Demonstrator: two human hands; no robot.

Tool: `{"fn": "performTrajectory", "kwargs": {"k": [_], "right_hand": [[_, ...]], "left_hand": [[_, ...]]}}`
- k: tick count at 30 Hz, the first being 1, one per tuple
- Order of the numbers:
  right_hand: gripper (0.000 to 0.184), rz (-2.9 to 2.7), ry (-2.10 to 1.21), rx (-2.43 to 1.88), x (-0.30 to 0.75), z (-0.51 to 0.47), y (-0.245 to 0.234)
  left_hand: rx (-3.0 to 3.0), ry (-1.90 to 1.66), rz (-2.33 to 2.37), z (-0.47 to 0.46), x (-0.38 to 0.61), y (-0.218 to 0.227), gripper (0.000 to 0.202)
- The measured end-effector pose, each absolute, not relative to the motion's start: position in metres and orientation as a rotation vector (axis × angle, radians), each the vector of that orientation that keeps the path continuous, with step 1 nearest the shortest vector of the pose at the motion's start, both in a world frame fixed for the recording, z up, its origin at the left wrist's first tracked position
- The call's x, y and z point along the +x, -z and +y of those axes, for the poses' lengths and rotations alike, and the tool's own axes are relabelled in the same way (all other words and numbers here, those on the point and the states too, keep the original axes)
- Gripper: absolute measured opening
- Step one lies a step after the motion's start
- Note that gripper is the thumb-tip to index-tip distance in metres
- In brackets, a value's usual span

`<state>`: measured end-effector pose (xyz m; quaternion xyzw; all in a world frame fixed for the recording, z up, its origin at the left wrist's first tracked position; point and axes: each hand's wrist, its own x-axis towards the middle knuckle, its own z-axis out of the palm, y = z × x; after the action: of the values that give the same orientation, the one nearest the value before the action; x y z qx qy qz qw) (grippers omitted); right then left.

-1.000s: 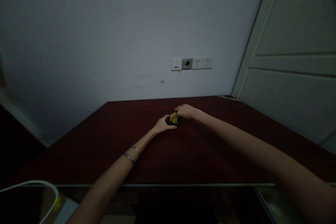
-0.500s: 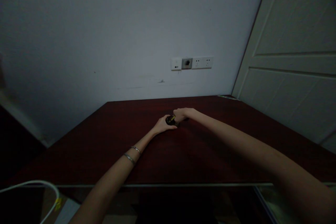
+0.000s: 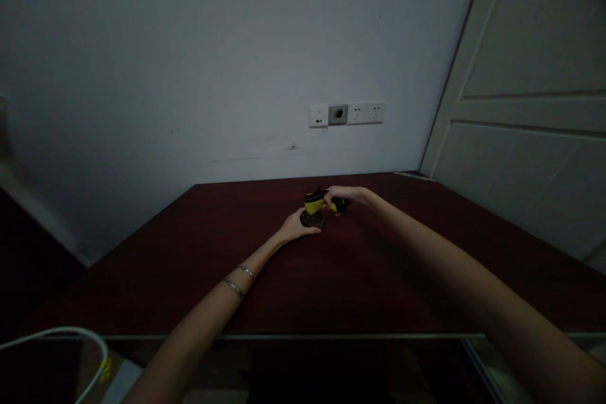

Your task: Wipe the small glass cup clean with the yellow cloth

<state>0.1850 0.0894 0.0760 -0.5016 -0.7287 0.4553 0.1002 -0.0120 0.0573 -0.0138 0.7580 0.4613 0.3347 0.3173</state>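
My left hand (image 3: 294, 226) is curled around a small dark, round, glassy dish (image 3: 312, 221) that rests on the table. Just above the dish, my right hand (image 3: 341, 194) grips a yellow-and-black object (image 3: 313, 204). One end of this object is over the dish, and its black part also shows below my right fingers. The picture is too dim and small to tell its exact kind, or whether it touches the dish. Two bracelets (image 3: 239, 279) circle my left forearm.
The dark red table (image 3: 265, 290) reaches back to a pale wall with a row of sockets (image 3: 348, 114). A white panelled door (image 3: 521, 158) stands at the right. A white cable (image 3: 71, 329) loops at the lower left, by the front edge.
My right hand has risen slightly and moved a little to the right, lifting the yellow-and-black object off the dish area. More of the object and of the dish now shows. My left hand has barely moved.
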Motion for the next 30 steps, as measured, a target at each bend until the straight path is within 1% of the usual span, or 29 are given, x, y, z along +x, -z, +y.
{"fn": "performTrajectory", "kwargs": {"k": [3,5,8,11,13,18,21,25,30], "right_hand": [[0.035,-1.926,-1.339,-1.277,0.197,0.098,-0.072],[0.036,-1.835,-1.248,-1.203,0.202,0.104,-0.066],[0.033,-1.681,-1.210,-1.136,0.204,0.107,-0.051],[0.029,-1.481,-1.303,-1.120,0.198,0.102,-0.034],[0.026,-1.371,-1.365,-1.138,0.191,0.096,-0.022],[0.013,-1.155,-1.446,-1.114,0.177,0.082,-0.004],[0.013,-1.101,-1.461,-1.102,0.177,0.076,-0.002],[0.017,-1.033,-1.498,-1.088,0.181,0.070,-0.003],[0.019,-0.957,-1.539,-1.083,0.184,0.065,0.000]], "left_hand": [[1.978,-0.912,1.175,0.060,-0.012,0.017,0.090],[1.983,-0.934,1.165,0.062,-0.013,0.019,0.098],[2.017,-0.954,1.260,0.063,-0.014,0.019,0.099],[2.038,-0.986,1.378,0.061,-0.015,0.020,0.095],[2.035,-0.997,1.400,0.060,-0.016,0.021,0.097],[1.968,-1.005,1.312,0.066,-0.022,0.029,0.106],[1.921,-0.997,1.171,0.073,-0.028,0.032,0.109],[1.934,-0.969,1.084,0.081,-0.037,0.033,0.102],[1.994,-1.108,1.290,0.082,-0.046,0.036,0.085]]}}
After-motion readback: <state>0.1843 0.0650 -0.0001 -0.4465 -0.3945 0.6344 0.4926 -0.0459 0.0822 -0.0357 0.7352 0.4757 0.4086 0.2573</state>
